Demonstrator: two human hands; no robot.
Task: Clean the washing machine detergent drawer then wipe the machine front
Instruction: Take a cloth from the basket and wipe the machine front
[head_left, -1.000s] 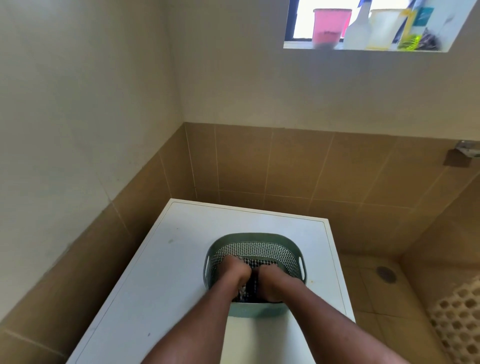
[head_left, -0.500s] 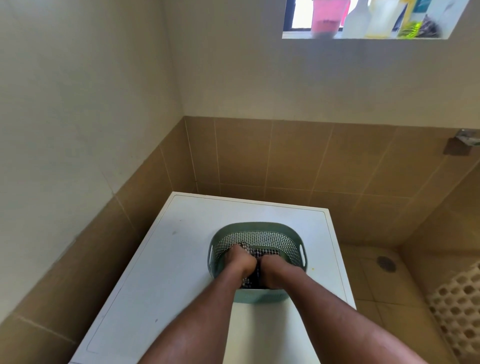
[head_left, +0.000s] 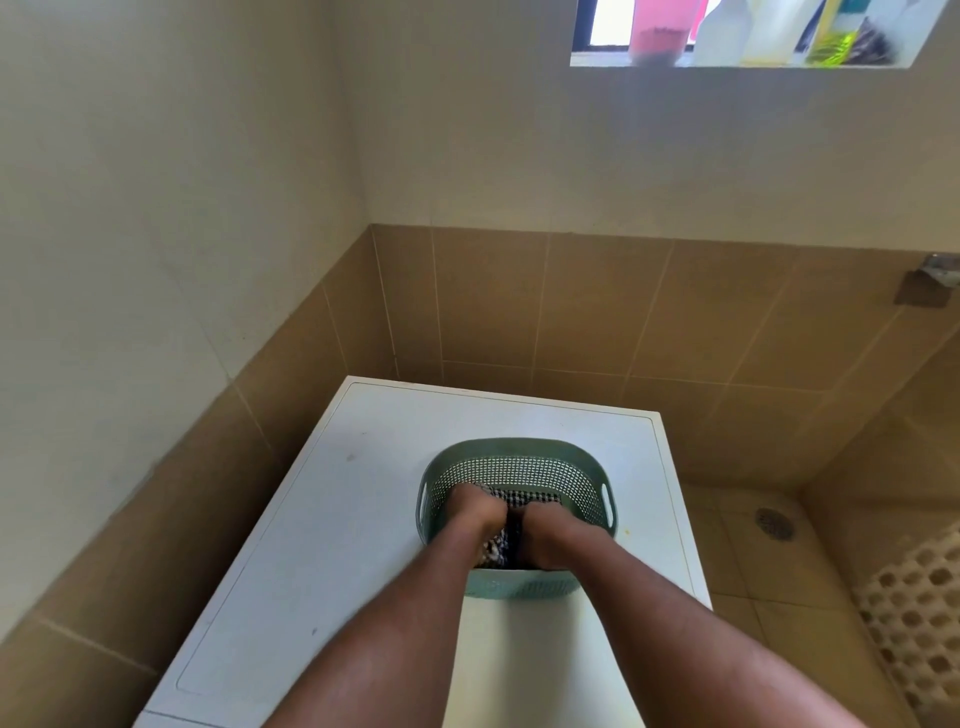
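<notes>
A green perforated basket (head_left: 511, 450) stands on the white top of the washing machine (head_left: 332, 509), toward its right side. Both my hands are down inside the basket. My left hand (head_left: 477, 506) and my right hand (head_left: 545, 525) sit side by side, fingers curled, gripping a black-and-white checked cloth (head_left: 522, 500) that lies in the basket. The fingertips are hidden in the cloth. The machine's front and its detergent drawer are out of view.
Brown tiled walls close in behind and left of the machine. A floor drain (head_left: 774, 523) lies in the tiled floor to the right, with a perforated beige basket (head_left: 919, 613) at the right edge. Bottles and a pink cup (head_left: 658, 36) stand on the window sill above.
The view has tilted slightly, so the sill sits higher in frame. My hands stay in the basket on the cloth, drawn slightly closer together.
</notes>
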